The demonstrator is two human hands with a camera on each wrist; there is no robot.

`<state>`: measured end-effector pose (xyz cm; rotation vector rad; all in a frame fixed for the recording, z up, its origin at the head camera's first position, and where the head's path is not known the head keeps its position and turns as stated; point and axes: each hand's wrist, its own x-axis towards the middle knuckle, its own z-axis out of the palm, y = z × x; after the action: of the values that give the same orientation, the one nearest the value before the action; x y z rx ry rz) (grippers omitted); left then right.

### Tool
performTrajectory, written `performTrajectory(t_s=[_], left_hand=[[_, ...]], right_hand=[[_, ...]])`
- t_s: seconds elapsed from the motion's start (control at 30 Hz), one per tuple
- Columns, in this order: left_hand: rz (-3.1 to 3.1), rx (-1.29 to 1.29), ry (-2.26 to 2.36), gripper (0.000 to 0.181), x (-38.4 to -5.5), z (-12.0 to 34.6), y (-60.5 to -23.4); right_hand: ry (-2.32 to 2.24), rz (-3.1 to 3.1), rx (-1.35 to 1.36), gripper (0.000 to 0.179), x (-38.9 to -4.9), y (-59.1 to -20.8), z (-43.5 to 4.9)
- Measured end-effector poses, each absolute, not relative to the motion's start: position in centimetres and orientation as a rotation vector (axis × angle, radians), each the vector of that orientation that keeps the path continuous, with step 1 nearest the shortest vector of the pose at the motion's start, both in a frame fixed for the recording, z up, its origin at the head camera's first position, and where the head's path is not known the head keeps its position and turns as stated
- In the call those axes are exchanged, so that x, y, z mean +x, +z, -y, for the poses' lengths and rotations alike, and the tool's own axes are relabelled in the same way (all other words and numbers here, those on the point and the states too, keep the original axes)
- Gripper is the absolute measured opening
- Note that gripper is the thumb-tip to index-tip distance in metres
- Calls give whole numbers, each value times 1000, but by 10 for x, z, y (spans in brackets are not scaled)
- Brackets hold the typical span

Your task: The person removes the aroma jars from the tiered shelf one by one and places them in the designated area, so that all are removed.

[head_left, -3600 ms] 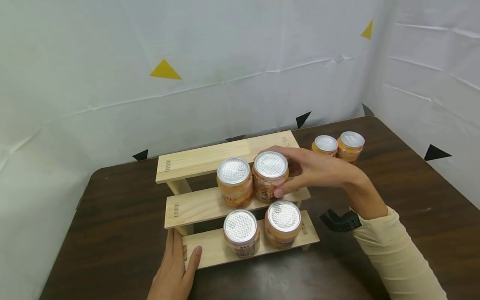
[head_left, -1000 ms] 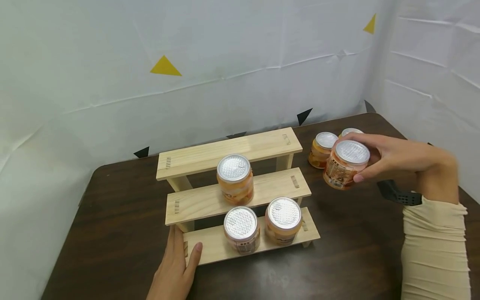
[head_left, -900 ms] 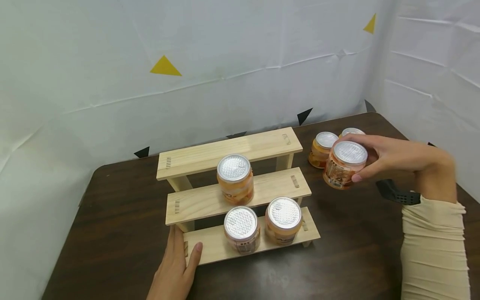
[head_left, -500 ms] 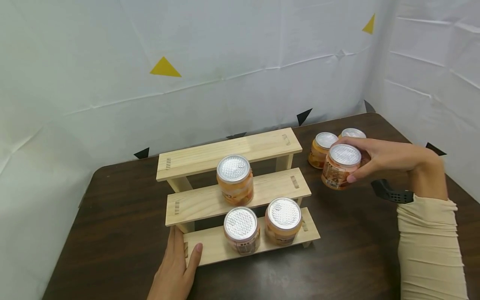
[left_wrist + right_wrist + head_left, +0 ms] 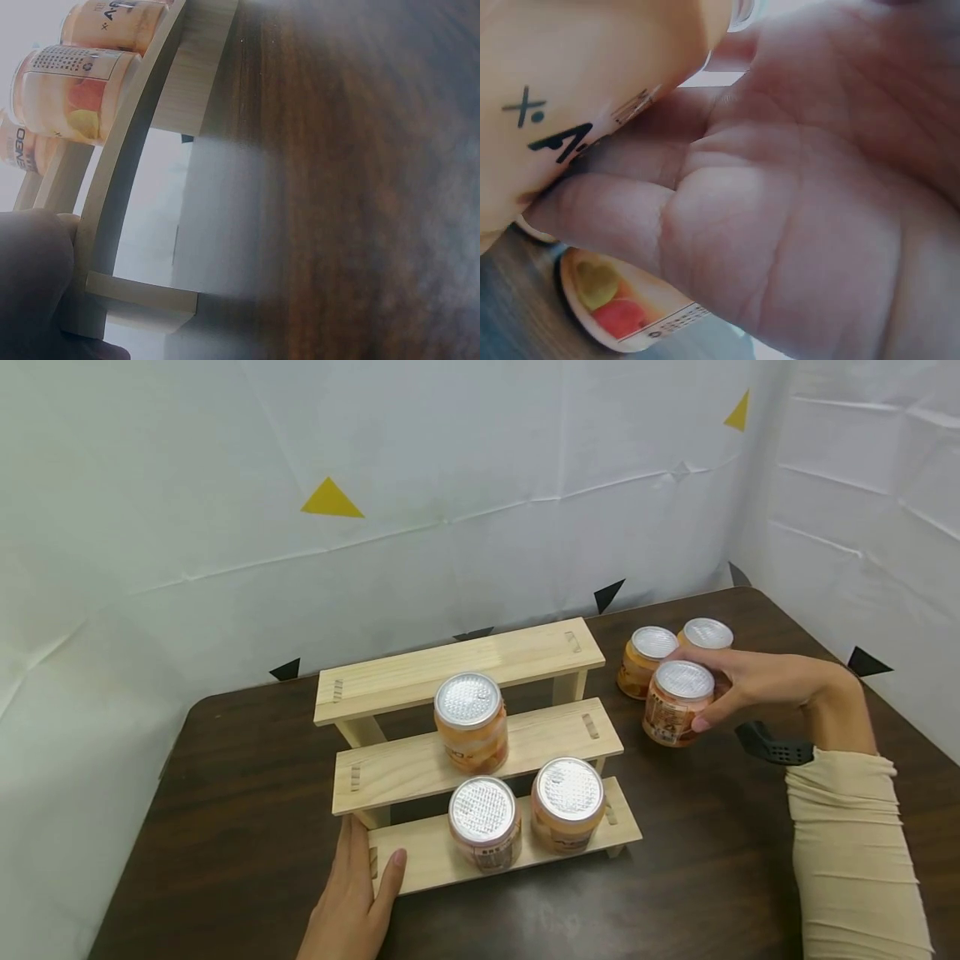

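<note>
My right hand [image 5: 757, 681] holds an orange can of fruit [image 5: 671, 714] with a silver lid, thumb on the near side, upright and low over the table to the right of the rack. Up close in the right wrist view, the fingers [image 5: 607, 217] curl against this can's printed side. At the left end of a three-step wooden rack [image 5: 405, 781], my left hand [image 5: 348, 902] grips the lowest step, thumb on top. Two cans, one on the left [image 5: 483, 827] and one on the right [image 5: 567, 806], stand on that step. Another can [image 5: 471, 727] stands on the middle step.
Just behind the held can, two more cans, a nearer one [image 5: 641, 664] and a farther one [image 5: 707, 633], stand on the dark wooden table [image 5: 240, 827]. The rack's top step [image 5: 450, 668] is bare. A white sheet wall [image 5: 480, 460] borders the table's back and right.
My right hand took a can off the middle step and carried it right, beside the rack. Over the last second it came lower and slightly left. The left hand stayed put.
</note>
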<state>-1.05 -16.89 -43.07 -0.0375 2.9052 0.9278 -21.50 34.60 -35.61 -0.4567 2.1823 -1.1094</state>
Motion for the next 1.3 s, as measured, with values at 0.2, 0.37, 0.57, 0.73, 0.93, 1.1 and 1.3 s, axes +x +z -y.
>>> performTrajectory(t_s=[0.2, 0.37, 0.57, 0.73, 0.93, 1.1, 1.3], left_hand=[[-2938, -4, 930, 88, -10, 168, -432], [-2941, -1, 937, 88, -9, 168, -432], [-2928, -18, 929, 88, -10, 168, -431], [-2912, -43, 923, 89, -9, 168, -430], [-2928, -33, 924, 88, -8, 168, -431], [-2931, -29, 919, 88, -8, 168, -431], [-2932, -23, 911, 88, -8, 168, -431]], right_hand=[[-1108, -2173, -432, 110, -218, -364, -345], [-1122, -2149, -423, 108, -219, -367, -344], [-1101, -2138, -436, 102, -222, -368, -343], [-1129, -2117, -434, 97, -222, -372, -345], [-1081, -2157, -462, 96, -221, -374, -346], [-1094, -2136, -453, 95, -220, -372, -345], [-1072, -2204, -515, 82, -214, -356, -342]])
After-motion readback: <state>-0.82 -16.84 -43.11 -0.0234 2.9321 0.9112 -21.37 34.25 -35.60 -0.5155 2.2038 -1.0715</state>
